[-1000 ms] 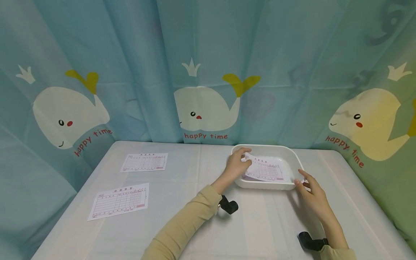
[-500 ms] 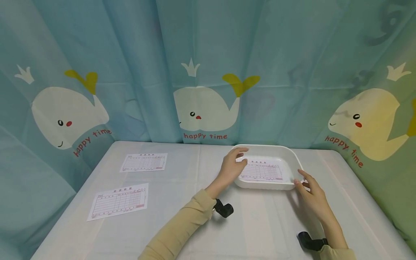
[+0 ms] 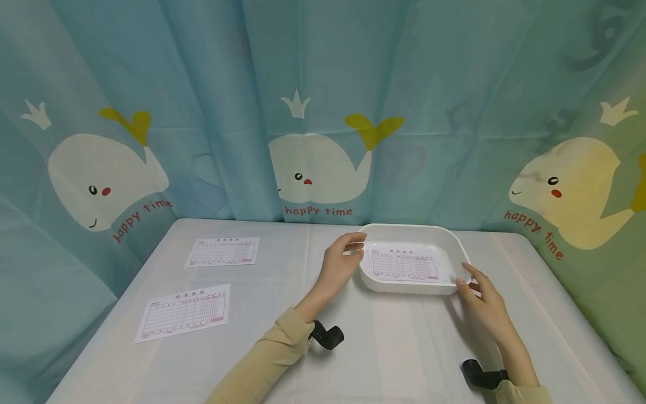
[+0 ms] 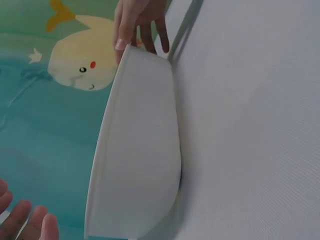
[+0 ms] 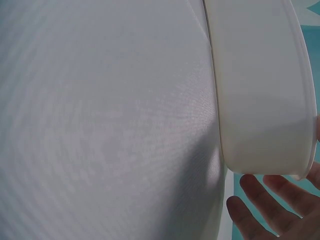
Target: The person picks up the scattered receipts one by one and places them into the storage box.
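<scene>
A shallow white plastic tray (image 3: 411, 287) with rounded corners sits on the table's far right part. Flat inside it lies a printed receipt slip (image 3: 404, 264); whether others lie beneath it cannot be told. My left hand (image 3: 339, 262) hovers beside the tray's left rim, fingers loosely extended and holding nothing; its fingertips (image 4: 30, 222) show apart from the tray in the left wrist view. At the front right corner, my right hand (image 3: 483, 306) holds the rim with thumb and forefinger, while its other fingers (image 5: 270, 205) spread along the outside of the end wall.
Two more receipt slips lie on the table's left side, a farther slip (image 3: 222, 252) and a nearer slip (image 3: 183, 312). A white cloth covers the table (image 3: 398, 348). Behind hangs a blue-green whale-print curtain (image 3: 323, 67).
My left hand has let go of the receipt slip, which dropped flat in the tray, and has drawn back left past the rim. My right hand stays at the corner.
</scene>
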The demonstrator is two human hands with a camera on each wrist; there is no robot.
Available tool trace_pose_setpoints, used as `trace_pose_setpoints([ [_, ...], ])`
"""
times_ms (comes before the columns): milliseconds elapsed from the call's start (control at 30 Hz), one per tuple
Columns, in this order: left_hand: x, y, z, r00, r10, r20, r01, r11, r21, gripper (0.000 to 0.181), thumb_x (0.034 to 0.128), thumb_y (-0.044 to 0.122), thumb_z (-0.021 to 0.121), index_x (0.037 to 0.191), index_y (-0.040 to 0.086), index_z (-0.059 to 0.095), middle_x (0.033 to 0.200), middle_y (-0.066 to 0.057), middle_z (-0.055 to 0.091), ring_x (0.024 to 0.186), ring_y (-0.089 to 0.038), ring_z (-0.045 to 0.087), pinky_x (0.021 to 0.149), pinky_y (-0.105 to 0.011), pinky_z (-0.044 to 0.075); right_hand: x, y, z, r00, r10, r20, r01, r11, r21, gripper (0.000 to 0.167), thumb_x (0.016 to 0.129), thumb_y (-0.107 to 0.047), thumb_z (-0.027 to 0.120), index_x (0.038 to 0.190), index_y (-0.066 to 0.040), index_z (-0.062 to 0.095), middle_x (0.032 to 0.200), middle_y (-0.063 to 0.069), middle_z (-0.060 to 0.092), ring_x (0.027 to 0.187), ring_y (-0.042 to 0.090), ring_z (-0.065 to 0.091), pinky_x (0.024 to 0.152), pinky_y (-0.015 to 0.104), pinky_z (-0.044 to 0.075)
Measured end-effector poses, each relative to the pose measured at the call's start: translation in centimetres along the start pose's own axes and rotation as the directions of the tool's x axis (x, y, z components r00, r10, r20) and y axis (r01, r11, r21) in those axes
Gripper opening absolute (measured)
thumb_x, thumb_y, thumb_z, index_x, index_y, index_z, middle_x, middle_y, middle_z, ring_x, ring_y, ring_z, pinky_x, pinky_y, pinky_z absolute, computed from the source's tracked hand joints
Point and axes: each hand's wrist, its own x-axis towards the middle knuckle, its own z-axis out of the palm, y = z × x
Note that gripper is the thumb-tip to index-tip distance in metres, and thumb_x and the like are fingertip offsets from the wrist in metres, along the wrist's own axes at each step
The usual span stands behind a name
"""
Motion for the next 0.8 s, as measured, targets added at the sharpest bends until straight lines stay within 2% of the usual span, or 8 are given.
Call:
trace_pose_setpoints([
  [133, -0.6, -0.2, -1.2, 1.0, 0.003, -0.013, -0.003, 1.0, -0.008, 0.033, 0.0925, 0.006, 0.056, 0.125, 0.008, 0.061, 0.126, -0.01, 0.063, 0.115, -0.027, 0.061, 0.093, -0.039, 0.053, 0.0, 0.0, 0.0, 1.0, 0.004, 0.0, -0.004, 1.0, -0.011, 0.062, 0.101, -0.037, 0.043, 0.151, -0.004, 0.025, 0.148, 0.034, 0.027, 0.122, 0.05, 0.041, 0.095, 0.066, 0.039],
  [267, -1.1, -0.6, -2.4, 0.999, 0.001, -0.052, -0.002, 1.0, -0.025, 0.032, 0.0923, 0.006, 0.057, 0.123, 0.008, 0.062, 0.124, -0.012, 0.064, 0.113, -0.027, 0.063, 0.091, -0.037, 0.054, 0.0, 0.0, 0.0, 1.0, -0.001, -0.002, 0.001, 1.0, -0.019, 0.061, 0.101, -0.035, 0.043, 0.15, -0.004, 0.025, 0.147, 0.034, 0.028, 0.122, 0.05, 0.042, 0.093, 0.066, 0.041],
  [300, -1.2, -0.6, -2.8, 0.998, -0.002, -0.065, 0.0, 0.999, -0.035, 0.031, 0.0919, 0.006, 0.058, 0.123, 0.008, 0.062, 0.123, -0.012, 0.065, 0.113, -0.028, 0.063, 0.091, -0.038, 0.054, 0.0, 0.0, 0.0, 1.0, -0.004, -0.002, 0.004, 1.0, -0.02, 0.061, 0.101, -0.035, 0.043, 0.15, -0.003, 0.025, 0.147, 0.034, 0.028, 0.121, 0.05, 0.042, 0.093, 0.067, 0.041],
  [367, -1.8, 0.2, -3.5, 0.997, -0.017, -0.08, 0.013, 0.998, -0.055, 0.031, 0.0913, 0.003, 0.058, 0.122, 0.005, 0.062, 0.123, -0.016, 0.064, 0.113, -0.031, 0.063, 0.092, -0.041, 0.053, 0.0, 0.0, 0.0, 1.0, -0.003, -0.001, 0.003, 1.0, -0.018, 0.061, 0.101, -0.035, 0.044, 0.15, -0.003, 0.025, 0.147, 0.034, 0.028, 0.121, 0.05, 0.042, 0.093, 0.067, 0.041],
  [500, -2.4, 0.0, -4.7, 0.992, -0.05, -0.116, 0.041, 0.996, -0.079, 0.031, 0.0911, 0.002, 0.058, 0.122, 0.005, 0.062, 0.123, -0.016, 0.064, 0.112, -0.03, 0.063, 0.092, -0.039, 0.053, 0.0, 0.0, 0.0, 1.0, -0.003, -0.005, 0.003, 1.0, -0.013, 0.061, 0.101, -0.036, 0.043, 0.15, -0.003, 0.026, 0.148, 0.034, 0.028, 0.122, 0.05, 0.042, 0.094, 0.067, 0.04],
  [533, -2.5, -0.1, -5.0, 0.99, -0.064, -0.125, 0.054, 0.995, -0.083, 0.031, 0.091, 0.001, 0.057, 0.122, 0.005, 0.062, 0.123, -0.015, 0.065, 0.112, -0.03, 0.063, 0.091, -0.038, 0.054, 0.0, 0.0, 0.0, 1.0, -0.002, -0.008, 0.002, 1.0, -0.013, 0.061, 0.101, -0.036, 0.043, 0.15, -0.003, 0.026, 0.148, 0.035, 0.027, 0.122, 0.051, 0.042, 0.094, 0.067, 0.04],
  [600, -2.5, -1.3, -5.4, 0.985, -0.085, -0.147, 0.073, 0.994, -0.086, 0.031, 0.091, 0.002, 0.057, 0.121, 0.009, 0.063, 0.122, -0.012, 0.065, 0.112, -0.026, 0.064, 0.089, -0.033, 0.054, 0.0, -0.1, 0.1, 1.0, -0.003, -0.012, 0.003, 1.0, -0.013, 0.061, 0.101, -0.036, 0.043, 0.15, -0.003, 0.026, 0.148, 0.035, 0.027, 0.122, 0.052, 0.042, 0.093, 0.067, 0.04],
  [800, -3.7, -2.0, -7.8, 0.974, -0.131, -0.183, 0.115, 0.989, -0.096, 0.036, 0.0895, -0.001, 0.054, 0.124, 0.005, 0.061, 0.124, -0.014, 0.063, 0.113, -0.028, 0.063, 0.085, -0.022, 0.052, 0.0, -0.1, 0.1, 1.0, 0.005, -0.018, -0.005, 1.0, -0.02, 0.06, 0.102, -0.036, 0.042, 0.15, -0.003, 0.026, 0.148, 0.036, 0.027, 0.123, 0.053, 0.042, 0.093, 0.067, 0.04],
])
